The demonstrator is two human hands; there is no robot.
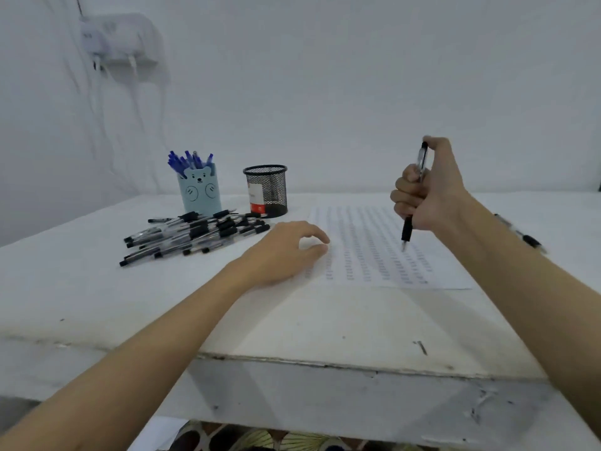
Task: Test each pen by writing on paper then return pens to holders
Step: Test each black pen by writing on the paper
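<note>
White table (97, 297) carries the paper (374, 252). Above the paper, the right hand (426, 190) grips a pen (413, 196) in a fist, thumb on its button. The left hand (286, 252) rests relaxed on the paper's left edge. Such an upright fist grip could make the tip skid or tear the paper.

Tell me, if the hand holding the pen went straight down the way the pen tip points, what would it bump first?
Probably the paper: the right hand holds the pen tip-down just above its rows of marks.

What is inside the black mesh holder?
Through the black mesh holder only a white and red label or card shows, no pens. Its floor is dark and hard to read, so small items there cannot be ruled out.
</note>
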